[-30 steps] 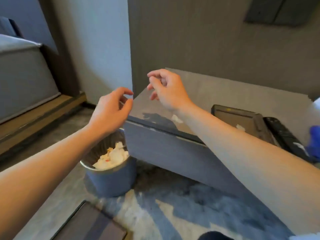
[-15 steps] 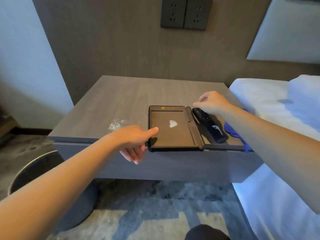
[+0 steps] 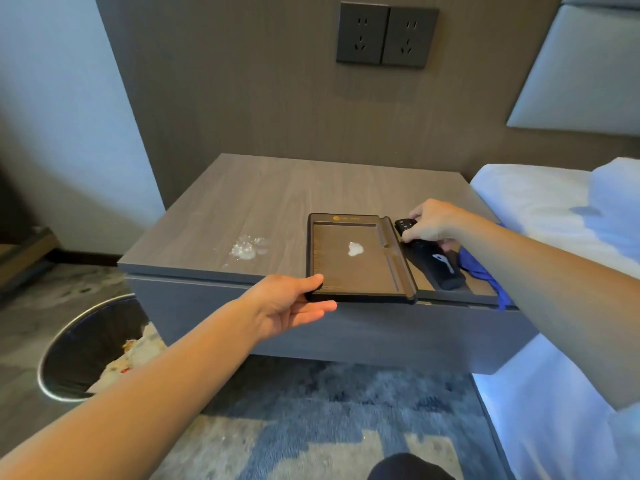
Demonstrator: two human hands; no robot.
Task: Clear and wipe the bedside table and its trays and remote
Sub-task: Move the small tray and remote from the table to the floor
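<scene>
Patterned blue carpet [image 3: 311, 410] lies nearest, with a bin [image 3: 86, 348] at left. Left hand [image 3: 287, 303] pinches the dark tray [image 3: 349, 268] at its near-left corner, at the bedside table [image 3: 263, 199] front edge. Beyond, right hand [image 3: 433, 221] fingers curl around the remote [image 3: 433, 265], blue cloth [image 3: 481, 271] beside it.

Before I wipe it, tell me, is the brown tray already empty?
No, a small white scrap lies in the middle of the brown tray, which the left hand grips at its near corner.
</scene>
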